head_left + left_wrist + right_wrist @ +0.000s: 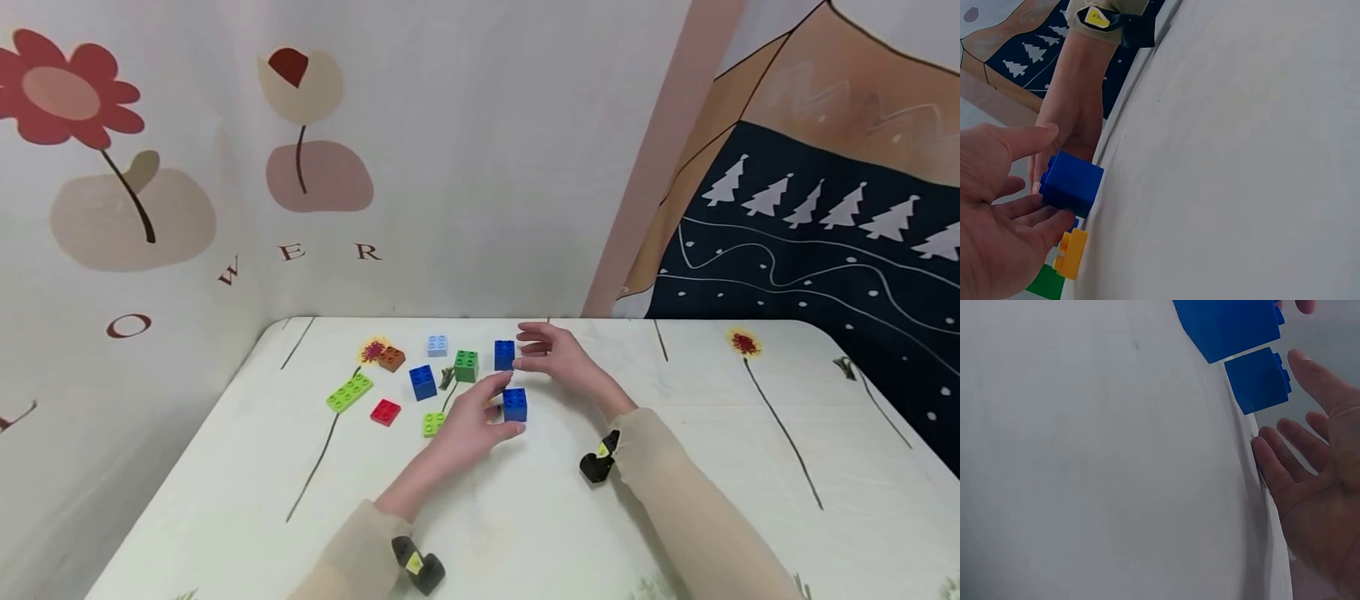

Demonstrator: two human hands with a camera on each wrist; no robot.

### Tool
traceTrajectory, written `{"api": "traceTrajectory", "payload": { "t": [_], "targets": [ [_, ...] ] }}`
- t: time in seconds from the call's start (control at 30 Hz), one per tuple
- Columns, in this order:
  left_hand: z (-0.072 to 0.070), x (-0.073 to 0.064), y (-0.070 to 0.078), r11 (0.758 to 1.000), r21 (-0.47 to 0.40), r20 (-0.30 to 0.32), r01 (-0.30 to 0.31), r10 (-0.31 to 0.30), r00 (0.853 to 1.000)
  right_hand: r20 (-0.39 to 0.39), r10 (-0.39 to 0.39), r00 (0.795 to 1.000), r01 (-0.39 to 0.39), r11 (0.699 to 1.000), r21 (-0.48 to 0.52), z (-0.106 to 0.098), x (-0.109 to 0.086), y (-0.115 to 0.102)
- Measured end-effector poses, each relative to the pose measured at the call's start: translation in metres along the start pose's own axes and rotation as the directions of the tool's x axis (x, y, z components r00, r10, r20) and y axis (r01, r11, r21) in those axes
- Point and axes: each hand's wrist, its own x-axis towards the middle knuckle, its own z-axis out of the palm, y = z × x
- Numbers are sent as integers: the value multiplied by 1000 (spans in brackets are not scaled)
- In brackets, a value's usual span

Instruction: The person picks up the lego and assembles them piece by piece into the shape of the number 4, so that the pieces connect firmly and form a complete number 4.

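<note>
My left hand (468, 427) is around a blue toy brick (515, 405) on the table, thumb on the near side and fingers on the far side. In the left wrist view, a gap shows between the thumb and this brick (1072, 184), while the fingertips are right at its lower edge. Farther back stands a second blue brick (504, 356). Just right of it is my right hand (558, 354), fingers spread and nothing in them. The right wrist view shows this far brick (1260, 381) between thumb and fingers, apart from them.
Left of the hands lie a green brick (466, 367), another blue brick (422, 383), a light blue one (437, 346), a brown one (392, 359), a red one (386, 412) and lime bricks (349, 392). A yellow brick (1072, 253) shows near the left fingers. Printed cloth hangs behind the table (675, 500).
</note>
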Motion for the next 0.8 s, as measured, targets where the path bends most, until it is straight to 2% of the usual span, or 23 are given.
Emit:
{"api": "traceTrajectory", "payload": {
  "t": [0.3, 0.5, 0.63, 0.8],
  "targets": [
    [8, 6, -3, 999, 29, -28, -17, 18, 999, 15, 36, 999, -35, 998, -58, 11, 11, 2],
    [8, 8, -2, 999, 45, -52, -28, 30, 998, 3, 17, 1000, -17, 992, -128, 18, 12, -3],
    [8, 11, -3, 999, 38, -60, -38, 41, 997, -16, 21, 1000, -23, 986, -162, 18, 12, -2],
    [8, 13, -4, 998, 35, -52, -60, 62, 997, -34, 33, 999, -38, 987, -156, 14, 10, 0]
  ]
}}
